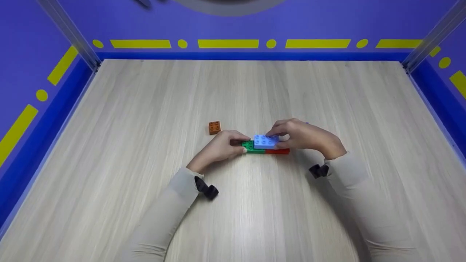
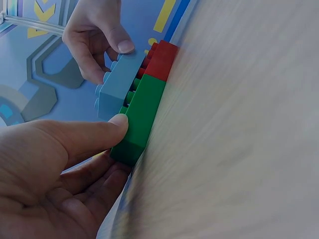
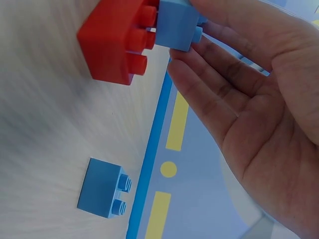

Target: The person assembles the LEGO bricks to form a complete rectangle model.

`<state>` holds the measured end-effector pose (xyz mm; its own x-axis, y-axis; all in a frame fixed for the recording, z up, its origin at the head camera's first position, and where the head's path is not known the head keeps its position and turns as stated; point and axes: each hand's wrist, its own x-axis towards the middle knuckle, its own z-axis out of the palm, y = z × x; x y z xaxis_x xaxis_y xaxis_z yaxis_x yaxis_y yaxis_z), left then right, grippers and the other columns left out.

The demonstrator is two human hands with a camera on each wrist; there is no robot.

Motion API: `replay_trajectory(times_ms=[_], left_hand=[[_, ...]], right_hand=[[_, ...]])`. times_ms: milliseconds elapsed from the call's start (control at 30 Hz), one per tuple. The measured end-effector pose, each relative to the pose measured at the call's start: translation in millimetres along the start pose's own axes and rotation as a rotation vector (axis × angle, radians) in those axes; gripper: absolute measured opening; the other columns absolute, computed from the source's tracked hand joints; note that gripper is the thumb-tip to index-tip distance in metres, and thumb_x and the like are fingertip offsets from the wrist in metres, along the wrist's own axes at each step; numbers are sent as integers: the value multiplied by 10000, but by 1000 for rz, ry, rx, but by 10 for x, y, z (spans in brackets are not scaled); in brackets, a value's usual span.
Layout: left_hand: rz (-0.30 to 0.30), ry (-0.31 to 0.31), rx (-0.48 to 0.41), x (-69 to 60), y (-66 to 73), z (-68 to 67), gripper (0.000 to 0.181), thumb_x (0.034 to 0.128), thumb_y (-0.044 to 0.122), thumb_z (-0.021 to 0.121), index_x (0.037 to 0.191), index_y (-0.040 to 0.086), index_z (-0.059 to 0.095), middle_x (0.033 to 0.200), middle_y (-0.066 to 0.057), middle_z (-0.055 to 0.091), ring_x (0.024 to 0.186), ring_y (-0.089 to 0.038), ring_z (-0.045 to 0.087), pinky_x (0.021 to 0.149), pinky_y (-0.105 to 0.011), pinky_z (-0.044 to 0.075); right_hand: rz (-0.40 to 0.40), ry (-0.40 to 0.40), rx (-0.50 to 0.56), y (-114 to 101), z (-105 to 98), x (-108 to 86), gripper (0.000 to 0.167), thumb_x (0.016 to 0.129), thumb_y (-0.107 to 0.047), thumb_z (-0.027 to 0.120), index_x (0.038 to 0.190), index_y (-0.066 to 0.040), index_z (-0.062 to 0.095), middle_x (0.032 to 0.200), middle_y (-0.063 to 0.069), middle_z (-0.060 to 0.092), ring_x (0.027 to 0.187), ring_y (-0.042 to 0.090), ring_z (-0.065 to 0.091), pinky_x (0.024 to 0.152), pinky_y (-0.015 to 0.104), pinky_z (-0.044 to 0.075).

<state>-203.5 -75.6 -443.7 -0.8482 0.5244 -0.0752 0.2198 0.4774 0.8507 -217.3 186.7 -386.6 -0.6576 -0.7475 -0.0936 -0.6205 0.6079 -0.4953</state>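
On the far left, a purple-blue wall point(image 1: 22, 54) with yellow dashes and dots borders a pale wood-grain table point(image 1: 251, 211). A light beige left sleeve point(image 1: 160, 218) reaches in from the near edge, with a black device point(image 1: 206, 188) at its wrist. An orange brick point(image 1: 214, 128) with four studs lies on the table just beyond the left hand point(image 1: 221, 147), which pinches the left end of a green brick point(image 1: 248, 145) between thumb and fingers. To the right, end to end with the green brick, sits a red brick point(image 2: 161, 60); both rest on the table, studs up. Above them a light blue brick point(image 1: 265, 142) lies lengthwise over the place where they meet, leaving studs bare at the green brick's left end and the red brick's right end. Whether it is pressed fully down cannot be told. The right hand point(image 1: 305, 135) grasps its right end between thumb and fingers. A second black device point(image 1: 319, 171) and a right sleeve point(image 1: 367, 207) follow. The right wrist view also shows a small blue brick point(image 3: 99, 188) standing on the table, apart from the red one.
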Motion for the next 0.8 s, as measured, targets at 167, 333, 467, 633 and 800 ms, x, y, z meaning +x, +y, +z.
replay_trajectory(times_ms=[167,333,467,633,800], left_hand=[[-23,0,-1,3,6,5,351,861,63,692,1211,75,672,1210,-74,660,1147,-185,577,1010,-341,448],[-28,2,2,4,9,8,350,862,66,694,1211,81,674,1208,-70,660,1129,-182,579,1000,-343,454],[-21,3,5,7,1,9,352,861,68,696,1212,82,673,1208,-71,660,1132,-186,578,1002,-344,452],[-14,-2,12,7,-1,5,355,865,78,695,1219,78,668,1217,-73,657,1148,-191,576,1006,-341,452],[-13,-1,10,3,1,0,351,866,84,695,1216,84,671,1222,-66,656,1163,-192,573,1015,-340,449]], right_hand=[[11,7,-7,-17,15,-11,303,847,-77,691,1150,-68,700,1085,51,675,979,196,627,838,381,543],[18,5,-4,-34,24,-20,306,846,-65,690,1152,-70,699,1086,48,675,968,183,629,833,363,546],[23,10,-8,-42,36,-18,313,846,-64,696,1159,-62,695,1070,55,670,951,191,631,829,362,551],[30,15,0,-41,44,-22,322,841,-58,706,1162,-51,694,1006,57,653,940,197,628,822,366,550],[37,8,1,-48,39,-16,325,842,-67,711,1165,-45,692,988,58,644,944,206,627,820,380,545]])
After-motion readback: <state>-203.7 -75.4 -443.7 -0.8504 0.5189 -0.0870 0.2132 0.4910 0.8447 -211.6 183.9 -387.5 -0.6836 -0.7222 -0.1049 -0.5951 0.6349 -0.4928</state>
